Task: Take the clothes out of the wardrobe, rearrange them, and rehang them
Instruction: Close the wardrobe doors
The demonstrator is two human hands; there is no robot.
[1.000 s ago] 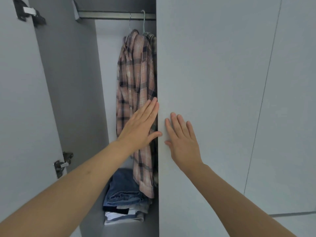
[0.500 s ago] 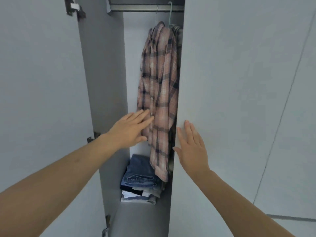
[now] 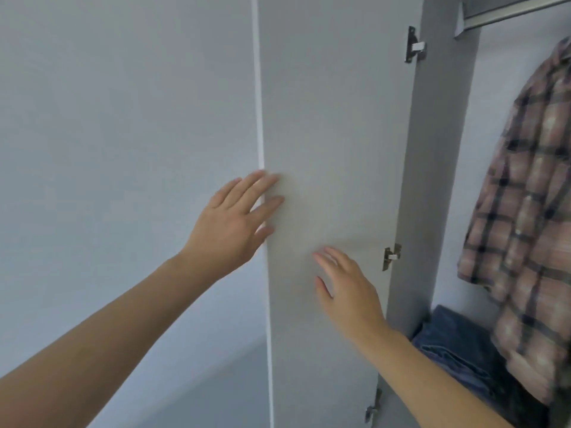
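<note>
**Door pushed wide, clothes not yet touched**

Nearest the camera, both bare forearms reach forward. The right hand (image 3: pixel 346 291) is spread flat with fingers loose, hovering at or just touching the inner face of the open wardrobe door (image 3: pixel 333 149); it grasps nothing. Slightly farther, the left hand (image 3: pixel 230 225) is also released and open, its fingertips lapping over the door's free edge, palm beside the pale wall (image 3: pixel 123 149) (whether the palm actually presses the edge cannot be told through the blur).

Beyond the hands, hinges (image 3: pixel 391 256) fasten the door to the wardrobe's grey side panel. Inside, at the right of the view, a pink plaid shirt (image 3: pixel 531 211) hangs below the metal rail (image 3: pixel 509 10), its hanger out of view. Folded jeans (image 3: pixel 457 353) lie stacked on the wardrobe floor beneath it, the shirt's hem hanging in front of them.

This looks like the opening step: getting the door out of the way. Next, the hands would need to leave the door, turn right into the compartment, and lift the shirt's hanger up off the rail.
</note>
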